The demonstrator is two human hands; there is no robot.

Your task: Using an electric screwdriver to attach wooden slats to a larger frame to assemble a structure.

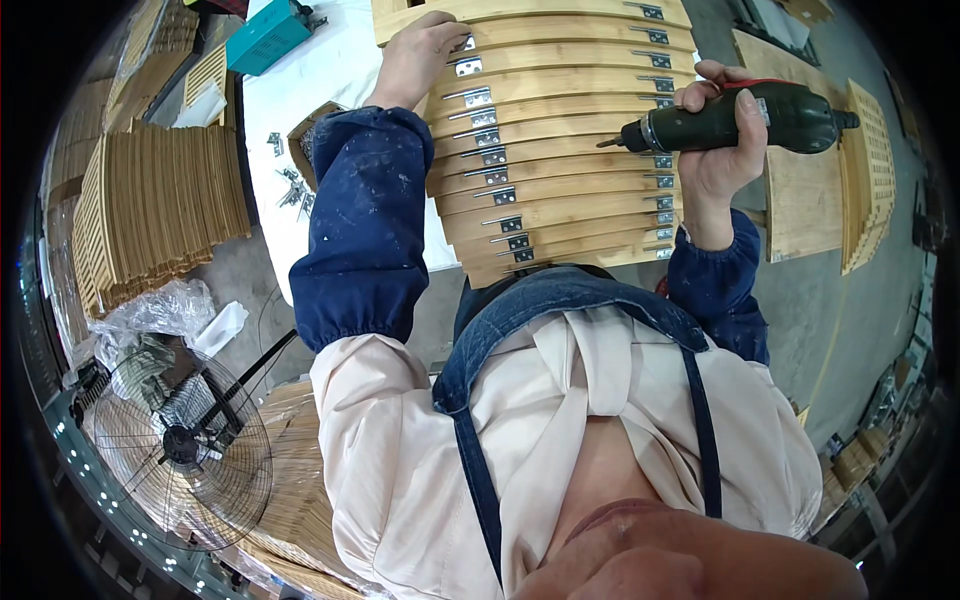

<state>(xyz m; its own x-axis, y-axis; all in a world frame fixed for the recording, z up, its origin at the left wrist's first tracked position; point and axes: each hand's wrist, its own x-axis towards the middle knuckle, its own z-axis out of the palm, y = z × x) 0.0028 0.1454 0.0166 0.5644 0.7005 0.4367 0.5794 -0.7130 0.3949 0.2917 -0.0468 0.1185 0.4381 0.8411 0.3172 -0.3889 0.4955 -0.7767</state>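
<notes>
White-topped workbench (340, 50): electric screwdriver (725, 122), long axis crosswise, bit (609, 143) leftward, clasped inside your right hand (728, 168); hinge (469, 44) at your left hand (418, 55), its hold unclear.

Far bamboo board (545, 9) cut off by frame edge, hinge (464, 44) part-hidden by left hand (415, 60), box (293, 150) at left part-covered by blue sleeve (362, 215), its contents (311, 138) too small to tell, right hand (725, 165) part-hidden behind power driver (705, 124).

Grey floor (800, 320), white tabletop (300, 85), round fan (182, 444)
</notes>
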